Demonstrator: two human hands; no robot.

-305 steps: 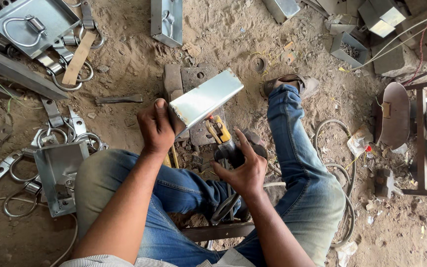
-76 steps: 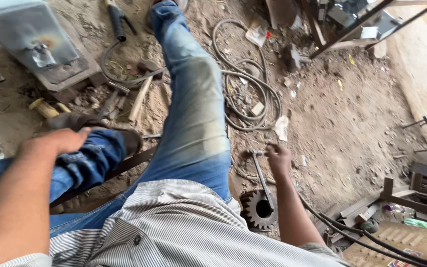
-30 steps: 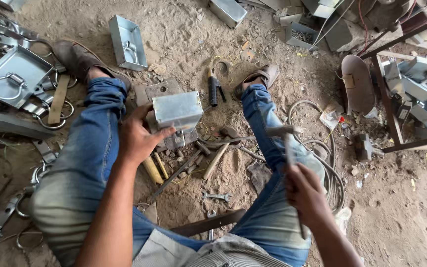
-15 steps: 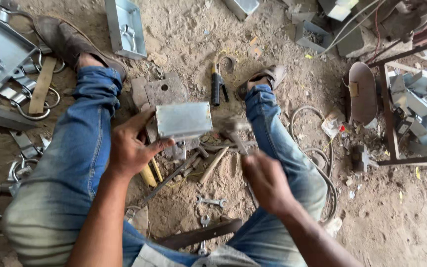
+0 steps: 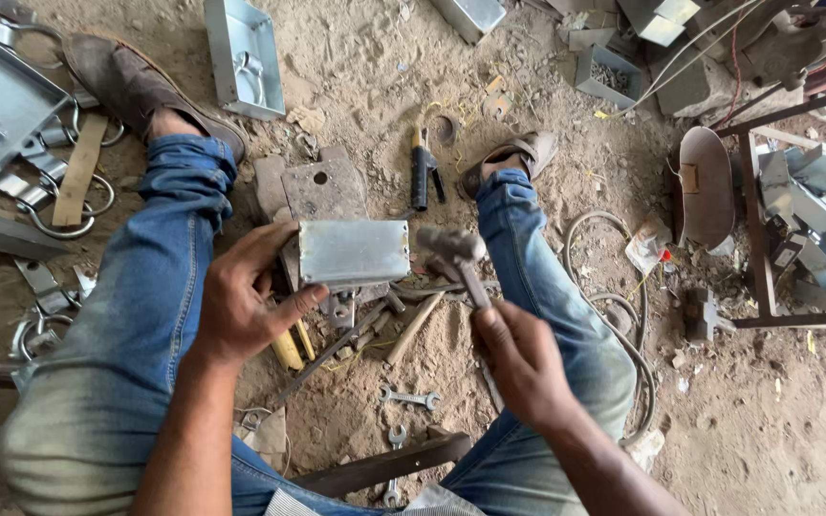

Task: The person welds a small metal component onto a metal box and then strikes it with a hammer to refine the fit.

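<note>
Gripping a flat grey metal box [image 5: 354, 252], steel-headed hammer [image 5: 453, 247] beside it

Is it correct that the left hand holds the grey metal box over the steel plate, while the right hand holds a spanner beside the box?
Not quite. The head view shows the right hand holding a hammer, not a spanner; its head is beside the grey metal box. The left hand does hold the box over the steel plate. A small spanner lies untouched on the sand.

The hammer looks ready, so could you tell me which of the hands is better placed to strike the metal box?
Right, probably: the right hand grips the hammer beside the metal box, while the left hand holds that box.
</note>
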